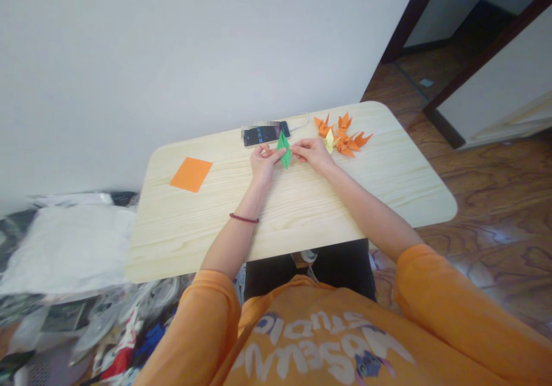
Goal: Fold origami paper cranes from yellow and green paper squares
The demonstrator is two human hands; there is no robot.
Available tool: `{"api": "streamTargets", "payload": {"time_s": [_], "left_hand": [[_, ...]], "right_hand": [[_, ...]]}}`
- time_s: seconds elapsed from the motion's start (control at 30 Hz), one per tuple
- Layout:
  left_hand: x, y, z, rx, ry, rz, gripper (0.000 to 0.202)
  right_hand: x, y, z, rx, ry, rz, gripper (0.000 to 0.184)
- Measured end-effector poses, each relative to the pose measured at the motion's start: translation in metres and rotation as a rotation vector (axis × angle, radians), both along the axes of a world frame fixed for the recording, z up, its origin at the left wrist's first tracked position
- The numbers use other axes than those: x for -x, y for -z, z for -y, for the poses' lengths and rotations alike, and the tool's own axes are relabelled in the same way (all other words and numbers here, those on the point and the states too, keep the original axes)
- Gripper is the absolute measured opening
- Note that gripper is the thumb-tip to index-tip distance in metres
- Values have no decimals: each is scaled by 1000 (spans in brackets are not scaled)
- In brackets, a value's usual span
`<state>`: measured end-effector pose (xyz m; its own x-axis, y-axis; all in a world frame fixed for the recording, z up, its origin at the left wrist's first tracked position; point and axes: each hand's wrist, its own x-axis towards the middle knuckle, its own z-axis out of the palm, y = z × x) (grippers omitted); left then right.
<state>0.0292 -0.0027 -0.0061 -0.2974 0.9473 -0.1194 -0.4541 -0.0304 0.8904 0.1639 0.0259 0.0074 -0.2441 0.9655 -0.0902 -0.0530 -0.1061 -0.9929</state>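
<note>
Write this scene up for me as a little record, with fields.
Left hand: pinches green folded paper
Right hand: pinches that paper's other end
Left wrist: red bracelet
Nearby: orange origami cranes, yellow origami crane
Also: orange paper square, smartphone with cable
Surface: pale wooden table

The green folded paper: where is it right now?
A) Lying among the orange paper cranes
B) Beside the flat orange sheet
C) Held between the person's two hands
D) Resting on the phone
C: the green folded paper is pinched upright by the fingertips of the left hand and the right hand.
</note>
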Motion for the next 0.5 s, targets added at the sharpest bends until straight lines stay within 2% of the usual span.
{"api": "streamTargets", "payload": {"time_s": [0.13, 0.3, 0.5], "left_hand": [[-1, 1, 1, -40, -20, -20, 51], [0, 0, 1, -5, 7, -76, 44], [1, -1, 0, -5, -38, -3, 44]], "right_hand": [[-1, 0, 1, -2, -30, 3, 18], [-2, -2, 0, -18, -74, 56, 19], [3, 0, 5, -9, -78, 59, 20]]}}
